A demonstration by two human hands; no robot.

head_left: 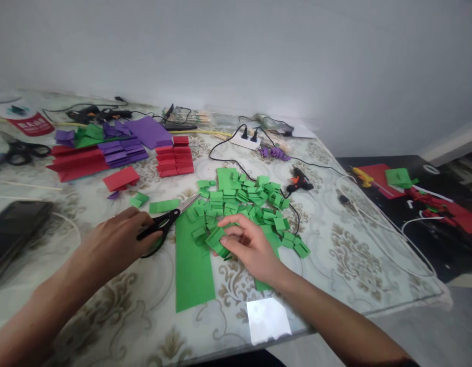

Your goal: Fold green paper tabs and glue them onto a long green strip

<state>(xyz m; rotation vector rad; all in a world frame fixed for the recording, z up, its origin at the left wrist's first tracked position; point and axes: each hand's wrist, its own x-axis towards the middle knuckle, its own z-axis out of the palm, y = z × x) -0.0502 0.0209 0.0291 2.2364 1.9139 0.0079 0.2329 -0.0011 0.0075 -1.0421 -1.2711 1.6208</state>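
Observation:
My left hand (115, 239) rests on the table with its fingers curled at the black handles of a pair of scissors (165, 224) lying flat, blades pointing right. My right hand (246, 244) is closed on a small stack of folded green paper pieces (216, 240). A pile of several folded green pieces (251, 201) spreads just beyond it. A long green paper strip (192, 265) lies between my hands.
Red folded paper (175, 155) and purple paper (123, 151) lie at the back left, with a second pair of scissors (20, 151). A black glue gun (300, 179), a power strip (245, 140) and cables sit at the back right. A phone (14, 224) lies left.

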